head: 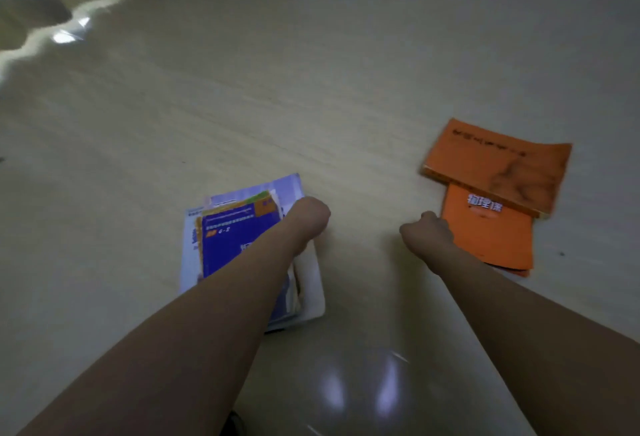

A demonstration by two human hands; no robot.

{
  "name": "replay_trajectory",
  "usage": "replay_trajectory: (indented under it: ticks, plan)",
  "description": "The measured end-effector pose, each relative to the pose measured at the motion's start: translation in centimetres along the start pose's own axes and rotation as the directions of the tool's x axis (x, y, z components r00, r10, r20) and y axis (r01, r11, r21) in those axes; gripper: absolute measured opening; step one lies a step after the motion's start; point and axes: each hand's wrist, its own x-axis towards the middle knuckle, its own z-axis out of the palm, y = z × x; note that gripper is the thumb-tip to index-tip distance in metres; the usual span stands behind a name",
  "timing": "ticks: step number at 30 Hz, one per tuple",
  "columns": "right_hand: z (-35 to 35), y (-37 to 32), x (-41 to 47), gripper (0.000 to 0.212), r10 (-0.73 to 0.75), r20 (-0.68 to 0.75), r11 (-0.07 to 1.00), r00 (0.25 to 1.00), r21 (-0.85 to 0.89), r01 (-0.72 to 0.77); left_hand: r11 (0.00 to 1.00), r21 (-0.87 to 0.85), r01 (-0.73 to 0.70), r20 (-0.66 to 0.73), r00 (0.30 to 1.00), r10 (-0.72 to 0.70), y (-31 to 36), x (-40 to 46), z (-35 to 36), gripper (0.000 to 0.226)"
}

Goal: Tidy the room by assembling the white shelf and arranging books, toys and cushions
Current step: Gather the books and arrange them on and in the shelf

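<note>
Both my hands, left (309, 216) at blue stack (239, 245) marked "4-2", right (427, 231) at orange books (488, 231); grips indiscernible.

Dim, blurry, glare on floor (332, 390)

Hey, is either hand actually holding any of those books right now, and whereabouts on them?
It cannot be told. The left hand is at the right edge of the blue book stack, the right hand beside the orange books; both sets of fingers are hidden.
</note>
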Motion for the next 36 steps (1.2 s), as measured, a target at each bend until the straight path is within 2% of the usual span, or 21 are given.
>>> replay_trajectory:
  ticks: [2,5,7,9,11,15,17,19,21,23,24,25,26,27,28,29,30,31,33,35,36]
  plan:
    - [-1.7,2.4,1.2,0.055,0.093,-0.089,0.995,0.992,0.038,-0.09,1.0,0.008,-0.02,0.061,0.998,0.02,1.4,0.4,2.9,0.031]
    - [-5.0,5.7,3.7,0.055,0.197,-0.246,0.978,0.949,0.113,-0.174,1.0,0.008,0.002,0.17,0.985,-0.004,4.4,0.9,7.7,0.025]
    - [-7.3,7.2,5.5,0.059,0.267,-0.299,0.958,0.916,0.186,-0.218,1.0,-0.003,0.022,0.227,0.974,-0.021,5.9,2.0,10.1,0.017]
    - [-9.6,8.5,7.8,0.061,0.33,-0.324,0.924,0.887,0.305,-0.232,0.998,-0.03,0.051,0.258,0.965,-0.042,7.5,3.3,12.8,0.01]
    - [-10.9,9.4,9.7,0.065,0.363,-0.318,0.877,0.876,0.435,-0.205,0.997,-0.036,0.07,0.29,0.956,-0.056,8.6,4.2,15.0,0.021]
    - [-11.8,10.5,13.1,0.069,0.384,-0.209,0.714,0.899,0.685,-0.146,0.991,-0.098,0.089,0.312,0.948,-0.054,10.0,5.8,17.7,0.019]
    - [-11.8,10.9,14.3,0.065,0.439,-0.217,0.686,0.872,0.707,-0.169,0.985,-0.14,0.098,0.307,0.95,-0.05,10.4,6.6,18.7,0.021]
    - [-11.8,11.3,14.7,0.054,0.485,-0.27,0.715,0.832,0.67,-0.199,0.977,-0.191,0.095,0.275,0.961,-0.04,10.9,7.1,19.4,0.015]
    - [-12.0,11.0,14.0,0.039,0.482,-0.273,0.696,0.832,0.696,-0.175,0.962,-0.259,0.086,0.246,0.969,-0.02,11.2,8.0,20.2,0.013]
    - [-12.5,10.4,12.8,0.028,0.427,-0.147,0.566,0.892,0.813,-0.137,0.944,-0.321,0.08,0.253,0.967,0.005,12.0,8.3,20.6,0.014]
    - [-12.8,10.1,11.7,0.023,0.374,-0.053,0.54,0.926,0.824,-0.171,0.934,-0.348,0.074,0.269,0.963,0.024,12.2,8.4,20.9,0.014]
    - [-12.7,10.0,10.7,0.015,0.308,0.057,0.597,0.95,0.766,-0.24,0.933,-0.354,0.066,0.27,0.962,0.034,12.4,8.6,21.3,0.013]
    - [-12.6,10.0,9.5,0.007,0.251,0.185,0.702,0.95,0.641,-0.311,0.935,-0.352,0.052,0.253,0.966,0.042,12.5,8.7,21.6,0.013]
    - [-12.4,10.0,8.5,0.009,0.207,0.32,0.796,0.924,0.495,-0.35,0.938,-0.345,0.031,0.219,0.974,0.049,12.7,8.6,21.7,0.016]
    - [-12.4,9.9,7.7,0.016,0.186,0.447,0.846,0.875,0.38,-0.374,0.937,-0.35,0.01,0.19,0.98,0.061,12.7,8.7,21.9,0.02]
    - [-12.7,9.9,7.3,0.022,0.193,0.529,0.869,0.826,0.299,-0.395,0.94,-0.341,-0.022,0.157,0.984,0.08,12.8,8.9,21.9,0.025]
    - [-13.4,10.1,7.3,0.026,0.221,0.544,0.882,0.809,0.242,-0.404,0.947,-0.316,-0.051,0.141,0.985,0.1,12.7,9.2,22.1,0.028]
    - [-14.3,9.8,7.4,0.028,0.241,0.528,0.895,0.815,0.204,-0.397,0.959,-0.272,-0.077,0.142,0.983,0.12,12.7,9.2,22.0,0.03]
    - [-16.2,9.5,7.8,0.028,0.292,0.359,0.894,0.886,0.227,-0.387,0.972,-0.189,-0.14,0.176,0.969,0.174,12.4,8.8,21.7,0.034]
    - [-16.6,10.3,9.3,0.032,0.33,0.036,0.894,0.943,0.309,-0.324,0.971,-0.102,-0.215,0.201,0.952,0.232,11.7,8.5,21.3,0.036]
    - [-16.0,10.4,9.7,0.038,0.337,-0.101,0.898,0.936,0.334,-0.287,0.966,-0.062,-0.251,0.212,0.943,0.258,11.2,8.5,21.2,0.037]
